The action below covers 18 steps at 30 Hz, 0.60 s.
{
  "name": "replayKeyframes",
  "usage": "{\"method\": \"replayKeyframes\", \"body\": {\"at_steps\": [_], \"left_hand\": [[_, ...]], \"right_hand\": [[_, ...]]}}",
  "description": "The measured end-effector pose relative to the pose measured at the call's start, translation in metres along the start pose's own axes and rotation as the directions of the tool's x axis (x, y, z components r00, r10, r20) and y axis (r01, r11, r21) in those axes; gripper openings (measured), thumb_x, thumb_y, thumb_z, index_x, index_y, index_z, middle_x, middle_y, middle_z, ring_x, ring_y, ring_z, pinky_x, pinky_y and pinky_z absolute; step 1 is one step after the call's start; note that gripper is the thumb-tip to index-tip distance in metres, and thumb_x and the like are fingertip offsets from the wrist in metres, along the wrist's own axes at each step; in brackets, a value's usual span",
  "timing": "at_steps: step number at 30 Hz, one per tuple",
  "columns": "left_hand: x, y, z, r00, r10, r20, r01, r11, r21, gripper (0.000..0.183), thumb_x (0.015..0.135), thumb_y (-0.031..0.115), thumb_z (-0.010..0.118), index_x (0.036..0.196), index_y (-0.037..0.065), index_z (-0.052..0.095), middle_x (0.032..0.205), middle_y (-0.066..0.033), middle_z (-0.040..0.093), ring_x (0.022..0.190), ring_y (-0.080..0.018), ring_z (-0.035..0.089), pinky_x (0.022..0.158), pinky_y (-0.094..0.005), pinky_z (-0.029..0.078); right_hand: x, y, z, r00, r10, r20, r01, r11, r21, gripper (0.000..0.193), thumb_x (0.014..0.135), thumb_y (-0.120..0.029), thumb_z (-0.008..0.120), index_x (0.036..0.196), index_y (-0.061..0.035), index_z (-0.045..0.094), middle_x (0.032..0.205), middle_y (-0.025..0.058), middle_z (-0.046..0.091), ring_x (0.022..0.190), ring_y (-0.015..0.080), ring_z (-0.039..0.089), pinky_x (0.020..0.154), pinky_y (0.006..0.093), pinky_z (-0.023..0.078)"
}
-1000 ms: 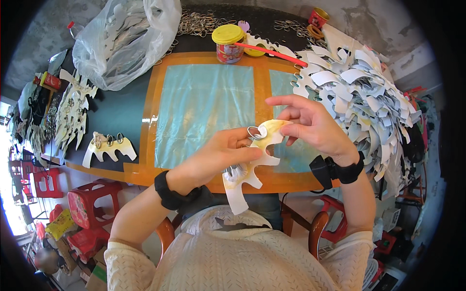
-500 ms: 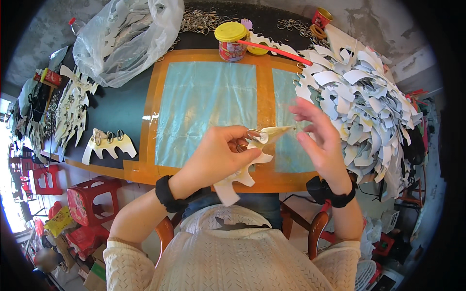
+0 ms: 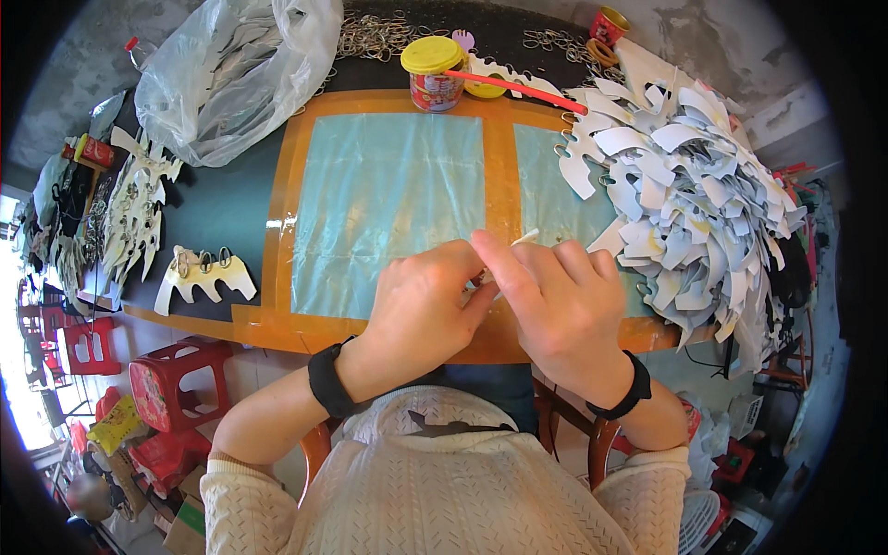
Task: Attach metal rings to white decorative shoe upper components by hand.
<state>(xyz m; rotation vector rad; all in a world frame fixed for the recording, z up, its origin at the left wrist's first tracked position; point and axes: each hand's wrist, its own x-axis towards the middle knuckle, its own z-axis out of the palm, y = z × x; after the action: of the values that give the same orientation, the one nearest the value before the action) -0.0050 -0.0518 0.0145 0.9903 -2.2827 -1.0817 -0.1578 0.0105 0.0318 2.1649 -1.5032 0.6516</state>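
My left hand (image 3: 416, 291) and my right hand (image 3: 566, 305) meet over the front part of the table, fingertips close together. Both are closed on a white scalloped piece (image 3: 525, 238) of sheet material, mostly hidden by my fingers; only a small pale end shows above the right hand. Whatever the fingertips press between them is covered. To the left lies a similar cream scalloped piece (image 3: 211, 278) with several metal rings along its upper edge.
Blue film (image 3: 388, 203) framed by brown tape covers the table's middle. A large heap of white cut pieces (image 3: 703, 194) stands right. Behind are a yellow-lidded tub (image 3: 435, 79), a red stick (image 3: 527, 93), loose metal rings (image 3: 375, 37) and a clear bag (image 3: 236, 102) of pieces.
My right hand has come left and down to my left hand, its fingers closing on the white piece. The piece, plainly visible before with a ring, is now mostly covered by my hands.
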Motion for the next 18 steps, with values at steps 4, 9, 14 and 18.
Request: {"method": "replayKeyframes", "body": {"at_steps": [4,9,14,18], "left_hand": [[-0.001,0.000,0.000,0.998,0.059,-0.024,-0.058,0.998,0.017,0.015,0.077,0.009,0.066,0.090,0.002,0.064,0.079,-0.0159,0.062,0.071,-0.0344,0.061,0.059,-0.0416,0.048],[0.001,-0.010,0.001,0.996,-0.054,0.075,0.077,0.932,-0.355,0.022,0.082,0.013,0.066,0.102,0.002,0.066,0.085,-0.0107,0.067,0.064,-0.0206,0.059,0.063,-0.0322,0.048],[0.005,-0.008,0.001,0.956,-0.242,0.166,0.293,0.732,-0.616,0.025,0.086,0.016,0.064,0.103,-0.002,0.066,0.088,-0.0062,0.068,0.071,-0.0087,0.056,0.064,-0.0247,0.047],[0.008,-0.004,0.002,0.929,-0.315,0.194,0.357,0.626,-0.693,0.024,0.088,0.016,0.063,0.101,-0.004,0.066,0.087,-0.0059,0.067,0.076,-0.0055,0.056,0.064,-0.0224,0.046]], "right_hand": [[-0.002,0.001,0.002,1.000,-0.019,0.019,0.020,0.999,-0.032,0.052,0.068,-0.009,0.064,0.120,-0.0134,0.059,0.069,-0.0055,0.050,0.060,0.0108,0.046,0.052,0.0275,0.026],[-0.007,0.007,0.010,0.999,0.036,0.021,-0.039,0.991,0.129,0.054,0.068,-0.005,0.064,0.121,-0.0134,0.058,0.072,-0.0049,0.053,0.060,0.0119,0.048,0.052,0.0289,0.029],[-0.007,0.007,0.012,0.956,0.277,0.098,-0.287,0.805,0.519,0.063,0.064,0.007,0.065,0.124,-0.0100,0.053,0.078,-0.0006,0.060,0.063,0.0157,0.056,0.055,0.0294,0.039],[-0.012,0.008,0.011,0.931,0.354,0.090,-0.323,0.683,0.656,0.062,0.064,0.011,0.062,0.123,-0.0081,0.053,0.079,0.0018,0.061,0.063,0.0180,0.058,0.057,0.0292,0.043]]}}
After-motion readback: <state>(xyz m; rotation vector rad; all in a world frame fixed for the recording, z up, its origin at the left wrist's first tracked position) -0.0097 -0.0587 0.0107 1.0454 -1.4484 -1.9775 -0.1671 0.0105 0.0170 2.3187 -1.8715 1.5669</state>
